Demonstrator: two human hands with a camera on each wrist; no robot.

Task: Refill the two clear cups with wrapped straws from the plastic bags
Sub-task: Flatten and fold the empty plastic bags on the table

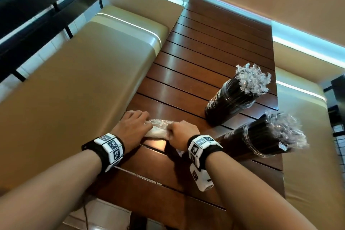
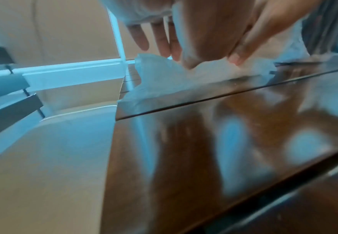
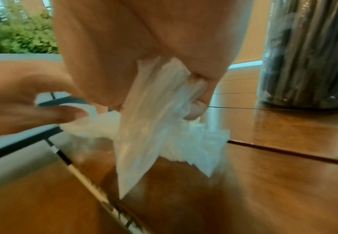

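A crumpled, empty-looking clear plastic bag (image 1: 158,129) lies on the wooden slat table (image 1: 205,52) near its left edge. My left hand (image 1: 137,123) holds the bag's left end, thumb and fingers pinching the plastic (image 2: 164,76). My right hand (image 1: 180,130) grips the right end in curled fingers (image 3: 198,102), with the bag (image 3: 144,126) bunched under it. Two clear cups stand at the right, packed with black wrapped straws: a far cup (image 1: 229,99) and a near cup (image 1: 261,140). The near cup (image 3: 308,63) stands just right of my right hand.
Tan padded benches flank the table, one on the left (image 1: 74,89) and one on the right (image 1: 308,173). Dark slatted chair backs (image 1: 37,5) stand at the far left. The table's far half is bare wood.
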